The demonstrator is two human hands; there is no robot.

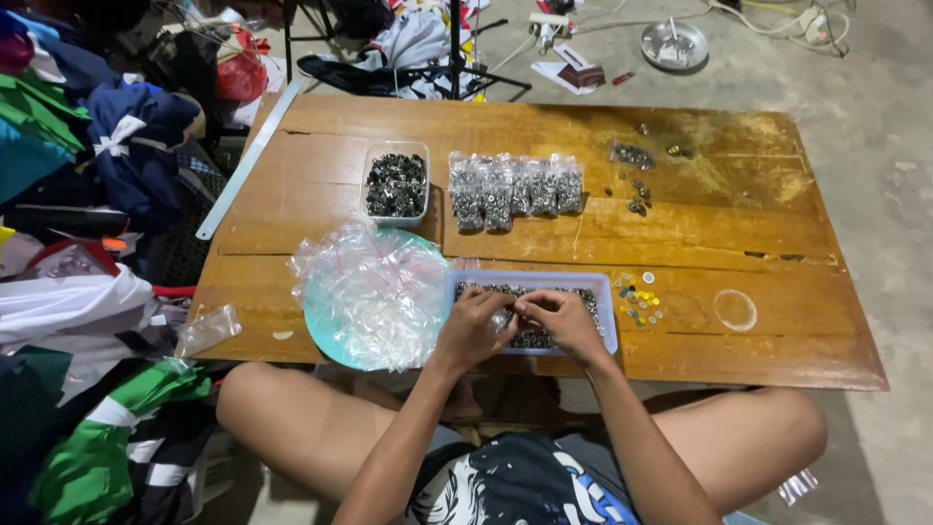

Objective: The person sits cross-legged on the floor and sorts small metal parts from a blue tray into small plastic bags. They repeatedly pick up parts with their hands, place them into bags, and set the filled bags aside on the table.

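Pinching one small clear bag [501, 319] together, left hand [470, 329] and right hand [562, 321], over tray [606, 309].

Moderately bright, warm artificial light falls from above and ahead of the hands [520, 326], leaving a pale sheen on the wooden worktop [680, 209] beyond them. Small glints mark the clear plastic bags [374, 292] to their left. Shadow deepens below them, under the worktop's near edge. Wide-angle distortion bows the frame edges; fine detail is soft.
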